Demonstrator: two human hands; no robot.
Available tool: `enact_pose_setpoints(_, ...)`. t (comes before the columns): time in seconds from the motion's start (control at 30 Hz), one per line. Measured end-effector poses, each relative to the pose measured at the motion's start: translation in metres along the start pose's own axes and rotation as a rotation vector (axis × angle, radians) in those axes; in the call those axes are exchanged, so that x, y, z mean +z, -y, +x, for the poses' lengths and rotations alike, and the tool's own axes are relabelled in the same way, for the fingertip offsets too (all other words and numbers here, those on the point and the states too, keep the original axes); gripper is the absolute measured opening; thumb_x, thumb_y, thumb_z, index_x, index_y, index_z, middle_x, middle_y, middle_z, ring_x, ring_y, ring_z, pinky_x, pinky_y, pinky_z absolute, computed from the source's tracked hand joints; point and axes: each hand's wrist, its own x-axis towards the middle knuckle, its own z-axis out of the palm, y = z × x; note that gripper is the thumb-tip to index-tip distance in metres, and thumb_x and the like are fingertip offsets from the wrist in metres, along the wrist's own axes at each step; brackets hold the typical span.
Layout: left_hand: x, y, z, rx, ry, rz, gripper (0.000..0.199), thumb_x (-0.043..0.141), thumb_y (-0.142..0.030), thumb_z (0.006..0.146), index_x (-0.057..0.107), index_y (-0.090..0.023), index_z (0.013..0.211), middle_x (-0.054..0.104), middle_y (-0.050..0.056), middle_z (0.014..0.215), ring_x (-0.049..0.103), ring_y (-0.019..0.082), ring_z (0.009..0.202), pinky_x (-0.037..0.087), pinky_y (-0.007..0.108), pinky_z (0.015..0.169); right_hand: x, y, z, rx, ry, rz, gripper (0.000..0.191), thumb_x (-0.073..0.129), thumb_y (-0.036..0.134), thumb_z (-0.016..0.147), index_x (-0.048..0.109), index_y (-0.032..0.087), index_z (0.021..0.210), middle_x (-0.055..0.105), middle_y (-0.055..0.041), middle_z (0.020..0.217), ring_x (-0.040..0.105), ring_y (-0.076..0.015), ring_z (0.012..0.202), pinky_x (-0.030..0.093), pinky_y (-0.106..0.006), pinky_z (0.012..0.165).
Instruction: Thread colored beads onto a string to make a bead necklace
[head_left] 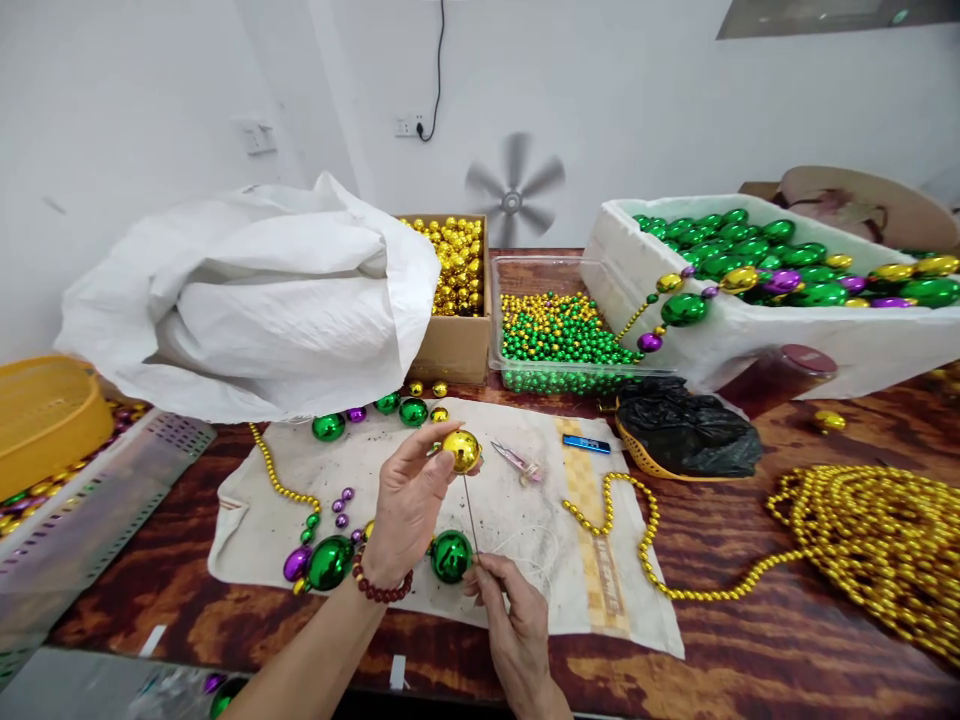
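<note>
Left hand [407, 497] and right hand [519, 612] are apart, fingers closed, over a dark reddish wooden table [720, 670]. Beneath them lies a rumpled off-white fabric cloth [517, 512]. Clocked from the left hand's bead, a clear plastic tray [555, 367] stands between one and two, silver-bladed snips [512, 460] lie at three, and a shiny green round bead [452, 556] sits at six. The left fingertips pinch a shiny gold round bead [461, 452]; the right ones grip a thin dark straight rod [471, 515], its top meeting that bead.

A glossy gold ball [463, 450] sits at the top of a slanted needle [471, 516].
</note>
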Motion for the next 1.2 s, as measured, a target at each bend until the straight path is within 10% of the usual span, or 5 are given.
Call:
enact_pose_setpoints(0.7,0.006,0.024,-0.020,0.127,0.201,0.393,0.025,0.076,-0.029,0.082,0.077,-0.025,0.107,0.067,0.007,0.104,0.064,0.019,0.094,0.054,0.028,0.082,-0.011,0.027,0.041,0.002,-0.077,0.046,0.014,0.056,0.024,0.098,0.068,0.018,0.094,0.071,-0.0017,0.071,0.068,-0.0134,0.059,0.056,-0.022,0.058)
enact_pose_setpoints(0.93,-0.060,0.027,0.036,0.106,0.059,0.990,0.023,0.060,-0.033,0.091,0.074,-0.021,0.106,0.072,0.010,0.107,0.067,0.025,0.096,0.051,0.036,0.086,-0.034,0.013,0.062,0.230,-0.194,0.259,0.020,0.062,0.036,0.093,0.066,0.016,0.094,0.069,-0.0021,0.071,0.065,-0.0132,0.055,0.050,-0.021,0.049)
enact_pose_setpoints(1.2,-0.097,0.047,0.075,0.027,0.365,1.790,0.028,0.047,-0.015,0.092,0.068,-0.018,0.110,0.063,0.011,0.110,0.064,0.024,0.090,0.049,0.034,0.080,-0.023,-0.011,0.051,0.337,-0.022,0.330,0.026,0.066,0.041,0.088,0.066,0.016,0.096,0.073,-0.0057,0.075,0.068,-0.0154,0.060,0.048,-0.022,0.049)
